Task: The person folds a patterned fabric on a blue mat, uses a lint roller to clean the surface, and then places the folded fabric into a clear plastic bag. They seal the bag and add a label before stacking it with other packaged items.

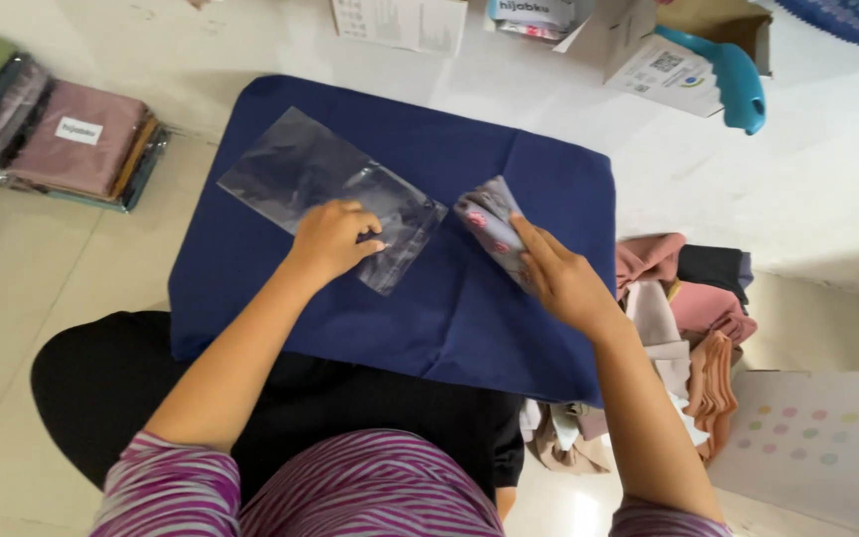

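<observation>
A clear plastic bag (300, 174) lies flat on a dark blue cloth-covered board (469, 308) across my lap. My left hand (335, 239) pinches the bag's near open end between thumb and fingers. My right hand (559, 278) grips a folded grey cloth with pink dots (484, 219), its end pointing toward the bag's opening, a short gap away from the plastic.
A stack of packed cloths in mauve, green and orange (62, 139) lies on the floor at left. Loose pink, peach and dark fabrics (683, 318) pile up at right beside a white dotted box (817, 438). Cardboard boxes and a teal iron (738, 80) sit at the top.
</observation>
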